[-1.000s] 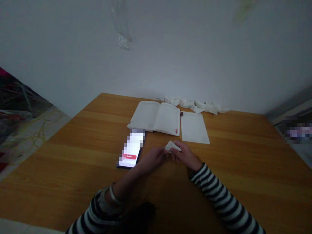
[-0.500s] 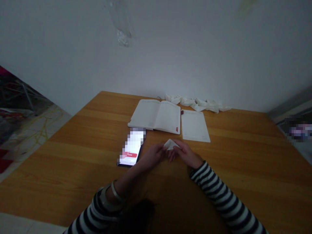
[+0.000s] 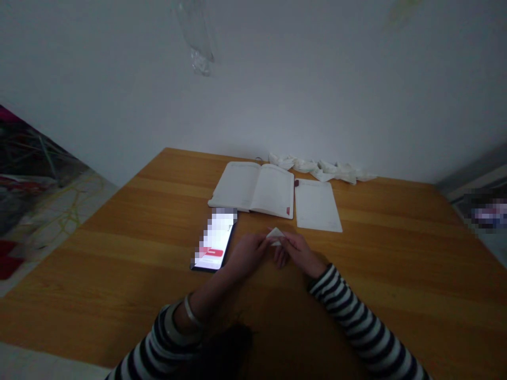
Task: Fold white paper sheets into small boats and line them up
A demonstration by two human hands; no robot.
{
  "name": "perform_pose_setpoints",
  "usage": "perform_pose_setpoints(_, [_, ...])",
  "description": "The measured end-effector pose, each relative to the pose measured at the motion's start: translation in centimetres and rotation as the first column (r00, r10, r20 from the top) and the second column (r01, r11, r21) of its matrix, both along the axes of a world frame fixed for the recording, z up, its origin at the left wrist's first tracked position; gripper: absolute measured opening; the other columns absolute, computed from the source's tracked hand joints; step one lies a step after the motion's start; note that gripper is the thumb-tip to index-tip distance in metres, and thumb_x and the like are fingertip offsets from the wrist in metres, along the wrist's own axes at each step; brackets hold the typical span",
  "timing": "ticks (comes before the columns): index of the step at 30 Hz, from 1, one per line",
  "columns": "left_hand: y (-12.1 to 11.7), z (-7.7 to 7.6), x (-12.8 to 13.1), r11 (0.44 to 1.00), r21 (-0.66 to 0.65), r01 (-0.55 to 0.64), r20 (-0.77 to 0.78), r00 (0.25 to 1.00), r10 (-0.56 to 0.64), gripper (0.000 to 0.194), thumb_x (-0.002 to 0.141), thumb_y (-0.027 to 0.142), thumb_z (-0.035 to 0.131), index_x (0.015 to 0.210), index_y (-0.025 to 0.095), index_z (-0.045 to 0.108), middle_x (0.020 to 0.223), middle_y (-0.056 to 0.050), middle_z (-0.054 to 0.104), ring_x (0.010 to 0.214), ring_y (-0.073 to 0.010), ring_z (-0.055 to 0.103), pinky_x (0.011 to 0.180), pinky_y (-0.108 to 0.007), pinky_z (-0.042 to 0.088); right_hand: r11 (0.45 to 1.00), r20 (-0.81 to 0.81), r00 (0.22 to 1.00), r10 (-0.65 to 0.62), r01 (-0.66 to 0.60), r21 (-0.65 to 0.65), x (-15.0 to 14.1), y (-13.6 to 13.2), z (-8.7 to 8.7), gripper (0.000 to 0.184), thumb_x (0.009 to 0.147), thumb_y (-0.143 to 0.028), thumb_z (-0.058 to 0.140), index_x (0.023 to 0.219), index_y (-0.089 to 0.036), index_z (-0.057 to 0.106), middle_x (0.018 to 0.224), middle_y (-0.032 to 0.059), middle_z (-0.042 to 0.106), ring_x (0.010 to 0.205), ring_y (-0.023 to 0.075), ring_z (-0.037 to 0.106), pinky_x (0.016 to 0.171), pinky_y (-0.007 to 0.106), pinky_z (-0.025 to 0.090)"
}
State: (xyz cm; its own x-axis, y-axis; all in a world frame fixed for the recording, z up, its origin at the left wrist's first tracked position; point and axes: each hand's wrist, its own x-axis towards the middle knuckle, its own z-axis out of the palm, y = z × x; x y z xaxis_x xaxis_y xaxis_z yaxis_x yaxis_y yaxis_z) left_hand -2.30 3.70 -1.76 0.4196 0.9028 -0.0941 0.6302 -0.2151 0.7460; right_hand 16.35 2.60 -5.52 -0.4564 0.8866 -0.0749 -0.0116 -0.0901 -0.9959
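On the left of your table (image 3: 99,253), a pale bracelet (image 3: 191,311) circles your left forearm. Beyond it the phone (image 3: 216,243) lies screen up and lit, just beside that forearm. Your left hand (image 3: 250,250) pinches the left side of the small folded paper (image 3: 274,234), which you hold between both hands, in front of the open notebook (image 3: 253,187). Your right hand (image 3: 301,253) grips the paper's right side with thumb and fingers, some other fingers hanging below it. Farther right lies a loose sheet (image 3: 318,206), with a crumpled white strip (image 3: 317,169) behind, along the wall (image 3: 317,95).
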Motion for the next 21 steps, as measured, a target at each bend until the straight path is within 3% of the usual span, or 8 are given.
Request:
perform_pose_setpoints(5, [-0.14,-0.20,-0.18,1.000,0.007,0.015,-0.018,1.000,-0.015,0.032,0.095,0.027,0.039,0.093,0.015,0.069,0.083,-0.008,0.073,0.073,-0.0207,0.066,0.067,-0.028,0.043,0.999,-0.004,0.999,-0.035,0.035,-0.003,0.01,0.03,0.01,0.054,0.094,-0.061,0.042,0.116,-0.014,0.058,0.064,0.0016,0.067,0.049,0.0147,0.068,0.045,0.022,0.052])
perform_pose_setpoints(10, [-0.23,-0.09,-0.28,0.998,-0.012,0.057,0.216,0.975,-0.053,0.029,0.095,0.021,0.039,0.107,0.014,0.064,0.076,-0.004,0.071,0.069,-0.0170,0.063,0.069,-0.026,0.047,0.999,-0.024,0.998,-0.050,0.050,-0.008,0.05,0.01,0.20,0.046,0.096,-0.057,0.044,0.112,-0.016,0.055,0.065,0.0011,0.068,0.051,0.0149,0.068,0.046,0.023,0.053])
perform_pose_setpoints(17, [-0.10,-0.10,-0.07,0.999,-0.015,0.038,0.207,0.978,-0.034,0.026,0.096,0.030,0.044,0.092,0.017,0.067,0.086,-0.006,0.073,0.078,-0.0195,0.065,0.075,-0.029,0.047,1.000,-0.010,1.000,0.003,-0.003,0.025,-0.06,-0.01,0.21,0.039,0.097,-0.054,0.043,0.101,-0.017,0.055,0.066,0.0014,0.067,0.052,0.0144,0.068,0.048,0.023,0.053])
perform_pose_setpoints(21, [-0.16,-0.17,-0.08,0.999,-0.022,0.049,0.181,0.982,-0.045,0.028,0.096,0.032,0.045,0.085,0.017,0.065,0.079,-0.004,0.071,0.071,-0.0181,0.063,0.070,-0.027,0.045,0.998,0.002,1.000,-0.010,0.010,0.055,-0.14,0.07,0.14,0.038,0.097,-0.053,0.043,0.098,-0.017,0.055,0.063,0.0000,0.065,0.050,0.0139,0.066,0.047,0.023,0.053])
